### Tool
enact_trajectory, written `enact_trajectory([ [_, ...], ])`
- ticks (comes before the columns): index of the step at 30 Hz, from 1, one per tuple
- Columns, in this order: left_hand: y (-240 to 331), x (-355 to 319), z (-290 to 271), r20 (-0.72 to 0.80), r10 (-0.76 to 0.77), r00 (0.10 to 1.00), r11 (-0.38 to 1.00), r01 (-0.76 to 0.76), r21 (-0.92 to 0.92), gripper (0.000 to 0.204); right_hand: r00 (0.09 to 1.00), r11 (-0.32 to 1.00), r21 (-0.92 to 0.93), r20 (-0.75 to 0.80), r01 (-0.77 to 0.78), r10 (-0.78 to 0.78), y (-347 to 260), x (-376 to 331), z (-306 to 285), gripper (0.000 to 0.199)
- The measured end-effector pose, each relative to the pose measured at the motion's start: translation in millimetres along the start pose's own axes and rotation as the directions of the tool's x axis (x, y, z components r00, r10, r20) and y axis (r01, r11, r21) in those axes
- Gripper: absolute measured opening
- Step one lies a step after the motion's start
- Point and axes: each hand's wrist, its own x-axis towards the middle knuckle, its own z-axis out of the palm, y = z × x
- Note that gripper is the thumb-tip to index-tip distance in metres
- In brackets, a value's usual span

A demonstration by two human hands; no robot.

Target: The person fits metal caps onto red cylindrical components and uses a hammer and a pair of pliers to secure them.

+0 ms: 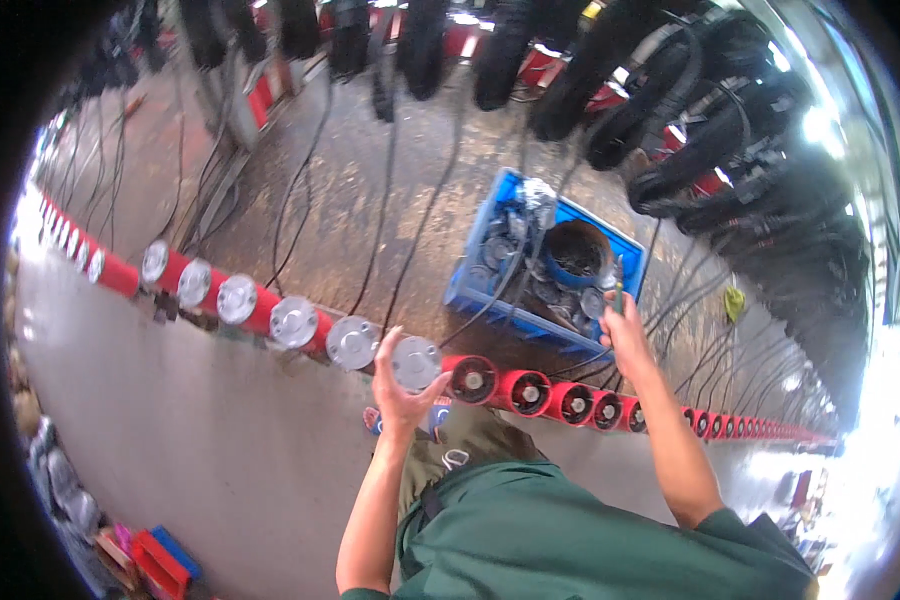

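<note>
My left hand (400,400) spans a round, clear-grey cap (416,362), thumb on one side and fingers on the other. That cap sits at the end of a red cylinder, most of which is hidden behind it. Beside it, to the right, is an uncapped red cylinder (472,381) with a pale round core and dark inner parts showing. My right hand (625,338) is closed around the green handle of a screwdriver (618,296), its tip pointing away from me, over the near right edge of a blue crate (480,297).
Capped red cylinders (295,322) run off to the left, uncapped ones (577,403) to the right. The crate holds loose caps and a round blue tub (578,252) of small dark parts. Black cables (430,215) hang across the worn surface. Thick black bundles (660,165) line the far side.
</note>
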Motion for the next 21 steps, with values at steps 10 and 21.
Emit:
enact_trajectory([
  [10,-30,-7,1,-0.05,0.005,0.999,0.997,-0.009,-0.07,0.096,0.401,-0.267,-0.376,0.915,0.887,0.043,-112,-79,156,0.073],
  [21,-49,-3,3,-0.13,0.061,0.99,0.982,-0.083,-0.171,0.091,0.072,-0.689,0.117,0.968,0.715,0.239,-135,-57,208,0.043],
])
